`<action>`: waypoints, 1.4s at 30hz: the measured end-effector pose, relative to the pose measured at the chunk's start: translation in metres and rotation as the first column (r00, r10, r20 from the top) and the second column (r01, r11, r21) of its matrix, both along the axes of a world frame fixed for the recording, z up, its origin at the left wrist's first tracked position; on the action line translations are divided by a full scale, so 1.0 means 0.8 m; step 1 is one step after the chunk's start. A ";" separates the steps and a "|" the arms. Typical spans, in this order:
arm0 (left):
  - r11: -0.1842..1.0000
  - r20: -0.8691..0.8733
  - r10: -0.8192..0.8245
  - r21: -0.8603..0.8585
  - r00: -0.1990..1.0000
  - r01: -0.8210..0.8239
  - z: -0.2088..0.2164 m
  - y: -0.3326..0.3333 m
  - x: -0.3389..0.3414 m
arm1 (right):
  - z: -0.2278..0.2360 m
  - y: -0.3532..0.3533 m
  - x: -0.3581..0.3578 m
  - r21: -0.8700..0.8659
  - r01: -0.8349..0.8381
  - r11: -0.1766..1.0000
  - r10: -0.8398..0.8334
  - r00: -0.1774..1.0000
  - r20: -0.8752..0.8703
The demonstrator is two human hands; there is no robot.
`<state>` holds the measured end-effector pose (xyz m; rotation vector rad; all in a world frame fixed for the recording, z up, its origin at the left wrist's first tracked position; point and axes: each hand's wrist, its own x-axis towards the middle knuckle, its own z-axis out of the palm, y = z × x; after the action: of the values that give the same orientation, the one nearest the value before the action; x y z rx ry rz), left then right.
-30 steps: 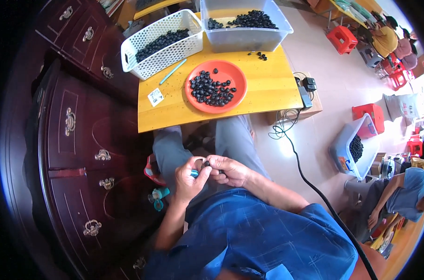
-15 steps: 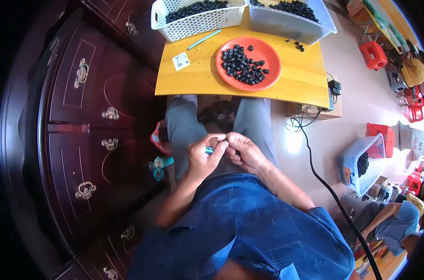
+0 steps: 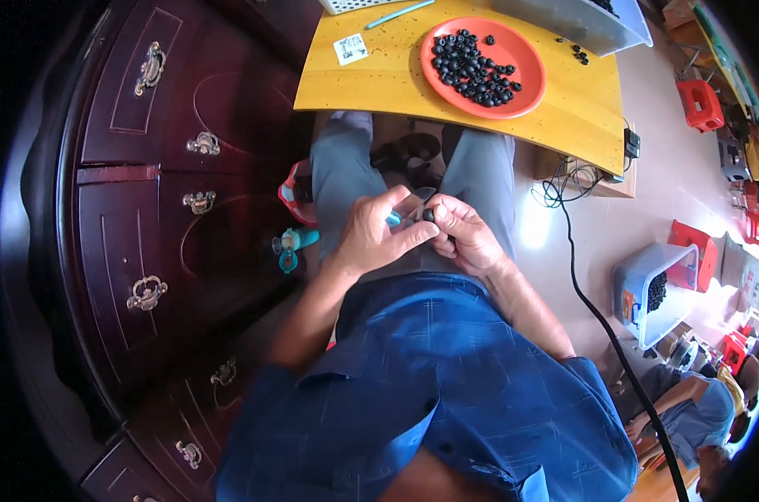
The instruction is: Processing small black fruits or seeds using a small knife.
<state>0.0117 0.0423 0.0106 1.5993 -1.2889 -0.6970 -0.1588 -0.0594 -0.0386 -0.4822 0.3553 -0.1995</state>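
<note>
Over my lap, my left hand (image 3: 373, 234) is closed around a small tool with a teal handle (image 3: 393, 218); the tool's tip, between the hands, is too small to make out. A small round black piece (image 3: 429, 215) is pinched in the fingers of my right hand (image 3: 470, 236), close against the left fingertips. On the yellow table (image 3: 354, 88) beyond my knees, an orange-red plate (image 3: 531, 88) bears many similar black pieces (image 3: 478, 71), some showing a hole.
A teal pen-like stick (image 3: 400, 14) and a white printed square (image 3: 351, 49) lie on the table. Behind stand a clear bin (image 3: 555, 21) and a white basket (image 3: 354, 4). Dark drawers (image 3: 116, 226) rise at left; a black cable (image 3: 592, 305) crosses the floor at right.
My view has tilted, so the table sits higher in the picture. My hands have shifted slightly and the left fingers have spread a little; the black piece now shows between them.
</note>
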 end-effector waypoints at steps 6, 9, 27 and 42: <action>0.986 0.133 -0.156 0.080 0.979 0.146 0.010 0.000 0.011 | 0.013 -0.003 0.002 -0.211 -0.111 0.971 0.113 0.994 -0.005; 0.983 0.182 -0.177 0.078 0.967 0.165 0.012 0.002 0.008 | 0.007 -0.005 -0.002 -0.206 -0.135 0.969 0.140 0.990 0.014; 0.978 0.293 -0.197 0.121 0.936 0.168 -0.002 0.008 -0.001 | 0.000 -0.002 -0.010 -0.080 -0.141 0.987 0.131 0.984 -0.121; 0.983 0.301 -0.175 0.113 0.937 0.147 0.006 -0.011 0.007 | 0.010 -0.004 0.000 0.077 -0.016 0.997 0.022 0.997 -0.072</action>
<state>0.0170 0.0335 0.0154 1.7384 -1.6533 -0.6259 -0.1588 -0.0626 -0.0307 -0.4178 0.4284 -0.1497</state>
